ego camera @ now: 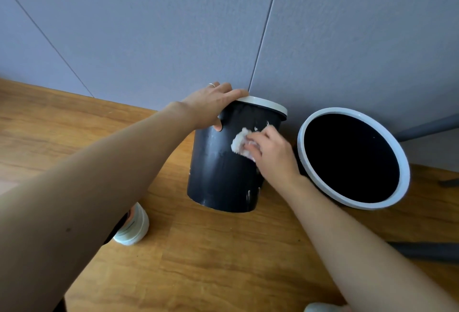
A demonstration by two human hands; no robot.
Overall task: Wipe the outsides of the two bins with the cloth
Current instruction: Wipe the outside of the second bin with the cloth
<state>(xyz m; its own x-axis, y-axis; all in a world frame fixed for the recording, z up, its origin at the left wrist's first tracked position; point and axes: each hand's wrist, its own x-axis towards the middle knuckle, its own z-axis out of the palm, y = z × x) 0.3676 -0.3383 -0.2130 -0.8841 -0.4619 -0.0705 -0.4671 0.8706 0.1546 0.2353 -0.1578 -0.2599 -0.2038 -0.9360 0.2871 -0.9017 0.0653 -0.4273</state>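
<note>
Two dark bins with white rims stand on a wooden floor by a grey wall. The left bin (218, 175) is tipped away from me, its side facing up. My left hand (211, 105) grips its rim, thumb on the side wall. My right hand (270, 152) presses a crumpled white cloth (239, 141) against the upper side of this bin. White smears show on its side near the rim and near the base. The right bin (323, 187) stands next to it, its open dark mouth facing me; nothing touches it.
The grey panelled wall (173, 38) rises right behind both bins. A white shoe (133, 227) is on the floor at lower left, another shoe tip (323, 308) at the bottom edge. Dark furniture legs (427, 252) lie at the right.
</note>
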